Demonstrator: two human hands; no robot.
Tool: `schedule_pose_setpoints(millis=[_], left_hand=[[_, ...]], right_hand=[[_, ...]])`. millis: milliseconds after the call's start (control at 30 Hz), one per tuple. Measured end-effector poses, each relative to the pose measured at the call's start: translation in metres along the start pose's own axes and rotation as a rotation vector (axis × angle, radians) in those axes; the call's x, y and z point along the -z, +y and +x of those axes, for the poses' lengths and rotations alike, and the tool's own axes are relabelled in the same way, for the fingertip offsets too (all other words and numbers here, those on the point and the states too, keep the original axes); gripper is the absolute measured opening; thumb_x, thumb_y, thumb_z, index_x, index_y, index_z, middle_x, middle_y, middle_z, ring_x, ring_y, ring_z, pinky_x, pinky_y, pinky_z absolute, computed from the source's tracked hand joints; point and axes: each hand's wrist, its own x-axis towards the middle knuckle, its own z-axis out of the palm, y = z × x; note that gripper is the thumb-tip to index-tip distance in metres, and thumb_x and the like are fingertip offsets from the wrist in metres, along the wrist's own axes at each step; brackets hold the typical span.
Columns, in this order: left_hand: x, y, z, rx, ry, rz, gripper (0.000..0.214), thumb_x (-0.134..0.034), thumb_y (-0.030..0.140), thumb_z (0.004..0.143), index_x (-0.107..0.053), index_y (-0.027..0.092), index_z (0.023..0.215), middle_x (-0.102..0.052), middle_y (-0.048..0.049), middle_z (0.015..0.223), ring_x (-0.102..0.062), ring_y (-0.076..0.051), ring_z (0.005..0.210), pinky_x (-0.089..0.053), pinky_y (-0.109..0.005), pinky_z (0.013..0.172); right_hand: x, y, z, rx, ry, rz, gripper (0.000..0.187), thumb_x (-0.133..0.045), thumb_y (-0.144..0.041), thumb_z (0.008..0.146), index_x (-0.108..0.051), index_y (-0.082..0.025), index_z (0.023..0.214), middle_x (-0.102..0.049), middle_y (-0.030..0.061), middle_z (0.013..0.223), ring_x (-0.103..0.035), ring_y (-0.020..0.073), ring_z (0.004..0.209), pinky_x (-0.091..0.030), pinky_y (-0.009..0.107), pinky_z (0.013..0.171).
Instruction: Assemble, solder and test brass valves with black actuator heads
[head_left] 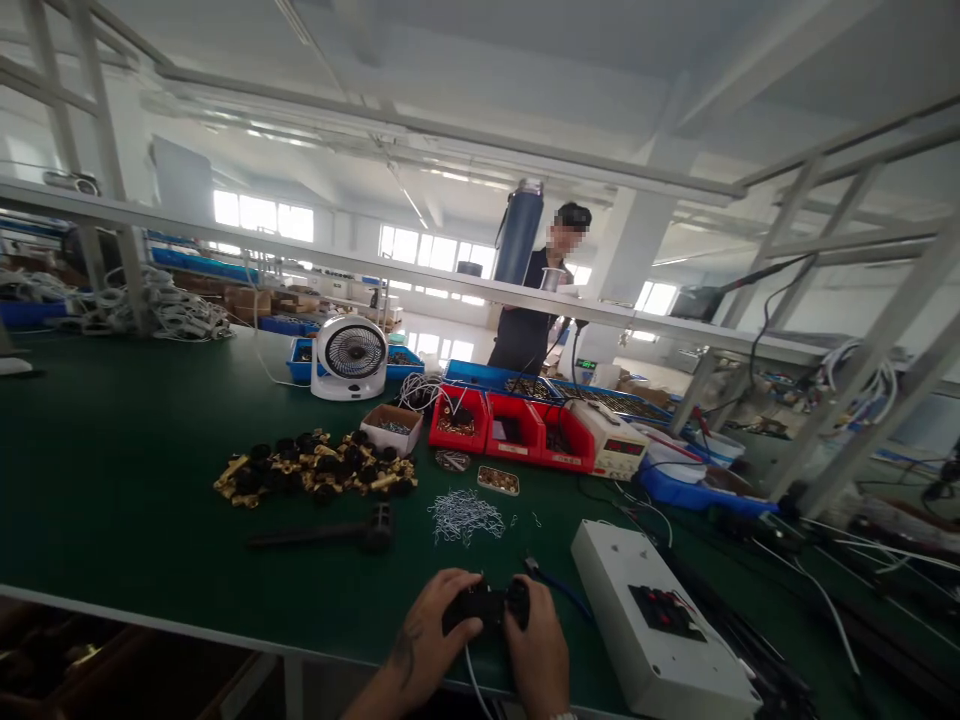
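Black part [489, 606] is finger-gripped by left hand [437, 618] and right hand [540, 635], left of white box [634, 600]. Hammer [352, 537] is laid farther left.

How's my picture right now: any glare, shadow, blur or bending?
Head view: windows glare white, while the green bench looks dim; head view: the black part between left hand and right hand is dark, fine detail lost; head view: the red readout is too soft to read; head view: the shelf slants, probably wide-angle distortion plus camera tilt.
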Motion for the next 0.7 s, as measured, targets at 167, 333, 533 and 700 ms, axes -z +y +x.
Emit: schedule_pose_setpoints(millis=[167, 333, 533, 700], left_hand=[[-0.0004, 0.0005, 0.0003, 0.0, 0.007, -0.002, 0.043, -0.062, 0.033, 0.084, -0.063, 0.022, 0.126, -0.059, -0.0114, 0.132, -0.054, -0.028, 0.126, -0.039, -0.044, 0.111], [0.0005, -0.0005, -0.0001, -0.007, 0.013, -0.001, 0.043, -0.063, 0.034, 0.084, -0.063, 0.023, 0.126, -0.059, -0.0109, 0.131, -0.055, -0.028, 0.125, -0.04, -0.044, 0.111], [0.0, -0.0036, -0.0015, -0.019, 0.025, -0.002, 0.042, -0.064, 0.037, 0.085, -0.064, 0.025, 0.125, -0.06, -0.0095, 0.131, -0.055, -0.027, 0.125, -0.041, -0.042, 0.11], [-0.0013, -0.0062, -0.0011, -0.022, 0.034, 0.004, 0.041, -0.064, 0.036, 0.085, -0.064, 0.026, 0.125, -0.061, -0.0089, 0.13, -0.056, -0.027, 0.124, -0.042, -0.042, 0.11]], right_hand=[[0.001, -0.0008, -0.0003, -0.014, 0.008, 0.004, 0.044, -0.04, -0.03, 0.083, -0.061, -0.013, 0.118, -0.063, 0.0158, 0.124, -0.063, 0.0309, 0.11, -0.047, 0.041, 0.094], [0.0, 0.0004, -0.0004, -0.012, 0.026, 0.006, 0.041, -0.043, -0.029, 0.084, -0.062, -0.014, 0.117, -0.064, 0.0143, 0.122, -0.064, 0.0295, 0.107, -0.048, 0.039, 0.092], [0.0012, -0.0019, -0.0015, -0.021, 0.01, -0.016, 0.041, -0.044, -0.028, 0.085, -0.062, -0.013, 0.118, -0.063, 0.0151, 0.125, -0.064, 0.0295, 0.108, -0.048, 0.038, 0.092], [0.0009, -0.0022, -0.0011, -0.02, 0.018, -0.017, 0.041, -0.044, -0.026, 0.084, -0.062, -0.012, 0.119, -0.064, 0.0154, 0.123, -0.064, 0.0293, 0.108, -0.048, 0.038, 0.094]])
